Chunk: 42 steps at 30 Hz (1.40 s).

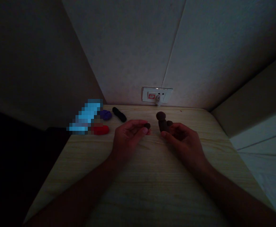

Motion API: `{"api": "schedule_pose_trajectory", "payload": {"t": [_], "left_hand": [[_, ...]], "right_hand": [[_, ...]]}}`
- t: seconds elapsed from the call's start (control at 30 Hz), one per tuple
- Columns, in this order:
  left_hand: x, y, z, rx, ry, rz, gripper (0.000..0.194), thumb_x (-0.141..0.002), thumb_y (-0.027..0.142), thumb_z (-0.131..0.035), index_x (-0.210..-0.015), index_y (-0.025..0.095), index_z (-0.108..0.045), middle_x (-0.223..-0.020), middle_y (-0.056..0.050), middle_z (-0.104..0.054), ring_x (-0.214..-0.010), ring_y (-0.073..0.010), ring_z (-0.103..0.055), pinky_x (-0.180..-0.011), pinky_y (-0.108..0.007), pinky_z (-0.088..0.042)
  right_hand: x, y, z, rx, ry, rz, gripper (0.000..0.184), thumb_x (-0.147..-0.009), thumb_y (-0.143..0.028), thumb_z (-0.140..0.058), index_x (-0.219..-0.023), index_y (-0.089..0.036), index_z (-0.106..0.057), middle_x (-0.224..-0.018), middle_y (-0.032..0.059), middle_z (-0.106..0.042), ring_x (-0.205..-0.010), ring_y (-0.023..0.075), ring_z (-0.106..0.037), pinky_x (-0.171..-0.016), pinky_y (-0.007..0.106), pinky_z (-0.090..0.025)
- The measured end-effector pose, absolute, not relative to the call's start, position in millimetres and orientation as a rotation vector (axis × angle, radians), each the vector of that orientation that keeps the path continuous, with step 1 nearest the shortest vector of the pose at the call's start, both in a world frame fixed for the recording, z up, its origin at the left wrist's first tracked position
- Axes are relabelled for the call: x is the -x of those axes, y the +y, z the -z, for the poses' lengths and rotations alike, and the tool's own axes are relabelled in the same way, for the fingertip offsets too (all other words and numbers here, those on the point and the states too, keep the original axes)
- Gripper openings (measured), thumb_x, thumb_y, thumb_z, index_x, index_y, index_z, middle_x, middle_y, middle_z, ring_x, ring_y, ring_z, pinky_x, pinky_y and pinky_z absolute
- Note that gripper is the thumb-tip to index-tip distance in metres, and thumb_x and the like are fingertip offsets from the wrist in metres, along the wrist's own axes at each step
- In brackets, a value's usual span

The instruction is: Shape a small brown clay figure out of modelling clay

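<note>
Between the thumb and fingers of my left hand point(130, 135) is a small dark brown clay ball point(147, 125). My right hand point(185, 138) grips a dark brown clay figure point(163, 125), held upright. The figure has a round lump on top of a thicker body, and a smaller lump sticks out at its right side. A gap separates the ball from the figure. Both hands are above the middle of the wooden tabletop point(149, 176). The fingers behind the figure are partly hidden, and the light is dim.
A red clay piece point(101, 130), a purple lump point(106, 114) and a black clay roll point(119, 114) lie at the back left. Beside them is a bright pixelated patch point(87, 116). On the wall behind is a socket point(147, 95) with something plugged in.
</note>
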<state>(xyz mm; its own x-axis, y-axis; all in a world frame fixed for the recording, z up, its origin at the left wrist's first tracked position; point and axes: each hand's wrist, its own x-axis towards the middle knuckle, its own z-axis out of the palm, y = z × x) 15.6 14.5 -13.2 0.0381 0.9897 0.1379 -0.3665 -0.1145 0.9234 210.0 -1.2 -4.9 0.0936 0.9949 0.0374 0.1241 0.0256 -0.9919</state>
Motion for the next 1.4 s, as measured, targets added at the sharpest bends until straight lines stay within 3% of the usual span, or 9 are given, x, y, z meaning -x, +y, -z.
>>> {"api": "schedule_pose_trajectory", "payload": {"t": [0.23,0.47,0.6,0.77,0.87,1.07,1.2,1.4], "left_hand": [[-15.0,14.1,16.3,-1.121,0.784,-1.404,0.018,-0.079,0.015,-0.083,-0.096,0.022,-0.082,-0.099,-0.004,-0.080,-0.093,-0.0168,-0.077,-0.090,-0.030,-0.061],[-16.3,11.2,12.1,-1.146,0.787,-1.365,0.029,-0.075,0.012,-0.086,-0.100,0.024,-0.080,-0.100,-0.001,-0.081,-0.094,-0.0132,-0.076,-0.086,-0.023,-0.060],[-15.8,12.3,13.0,-1.073,0.777,-1.325,0.019,-0.075,0.016,-0.087,-0.092,0.021,-0.080,-0.095,-0.001,-0.082,-0.090,-0.0129,-0.076,-0.086,-0.023,-0.060],[-16.7,11.5,14.6,-1.002,0.758,-1.224,0.014,-0.080,0.021,-0.083,-0.094,0.020,-0.082,-0.090,-0.003,-0.082,-0.080,-0.0135,-0.075,-0.078,-0.024,-0.059],[-18.1,9.5,13.0,-1.014,0.718,-1.156,0.015,-0.080,0.023,-0.083,-0.095,0.020,-0.082,-0.087,-0.004,-0.082,-0.079,-0.0161,-0.076,-0.080,-0.028,-0.061],[-19.1,7.7,7.2,-0.955,0.670,-1.135,0.042,-0.067,0.016,-0.092,-0.107,0.023,-0.078,-0.088,-0.001,-0.082,-0.084,-0.0171,-0.079,-0.078,-0.026,-0.064],[-20.0,6.9,4.1,-0.974,0.687,-1.134,0.031,-0.063,0.017,-0.094,-0.091,0.019,-0.079,-0.086,-0.003,-0.083,-0.081,-0.0182,-0.079,-0.076,-0.027,-0.065],[-20.9,3.7,-0.9,-1.091,0.752,-1.144,0.014,-0.071,0.020,-0.088,-0.083,0.019,-0.081,-0.073,-0.002,-0.080,-0.065,-0.0166,-0.077,-0.066,-0.027,-0.064]], "right_hand": [[-222.2,4.3,10.1,1.575,-1.694,-0.620,0.026,-0.076,-0.031,-0.083,-0.097,-0.020,-0.074,-0.079,0.0028,-0.072,-0.067,0.0198,-0.063,-0.062,0.032,-0.047],[-214.0,-1.5,11.3,1.440,-1.949,-0.399,0.025,-0.075,-0.024,-0.085,-0.095,-0.020,-0.071,-0.086,0.0036,-0.073,-0.074,0.0204,-0.066,-0.065,0.031,-0.050],[-215.0,-3.8,6.0,1.346,-2.001,-0.355,0.029,-0.074,-0.027,-0.085,-0.097,-0.017,-0.070,-0.088,0.0054,-0.072,-0.076,0.0218,-0.067,-0.068,0.033,-0.051],[-217.6,-11.9,-8.6,1.193,-1.859,-0.360,0.026,-0.092,-0.026,-0.062,-0.114,-0.014,-0.068,-0.093,0.0083,-0.070,-0.076,0.0200,-0.061,-0.068,0.035,-0.050],[-215.3,-15.2,-13.9,1.011,-1.849,-0.422,0.031,-0.096,-0.017,-0.061,-0.126,-0.018,-0.066,-0.099,0.0070,-0.069,-0.080,0.0176,-0.062,-0.072,0.033,-0.052],[-210.6,-16.3,-14.2,0.836,-1.960,-0.423,0.031,-0.092,-0.010,-0.072,-0.121,-0.020,-0.073,-0.102,0.0073,-0.069,-0.089,0.0163,-0.067,-0.076,0.027,-0.057],[-212.2,-17.8,-15.3,0.845,-1.945,-0.373,0.026,-0.091,-0.011,-0.073,-0.116,-0.019,-0.076,-0.097,0.0067,-0.071,-0.085,0.0157,-0.068,-0.072,0.026,-0.058],[-213.4,-18.7,-13.4,0.878,-1.884,-0.468,0.033,-0.091,-0.010,-0.073,-0.120,-0.027,-0.076,-0.099,0.0049,-0.073,-0.086,0.0172,-0.070,-0.073,0.029,-0.059]]}}
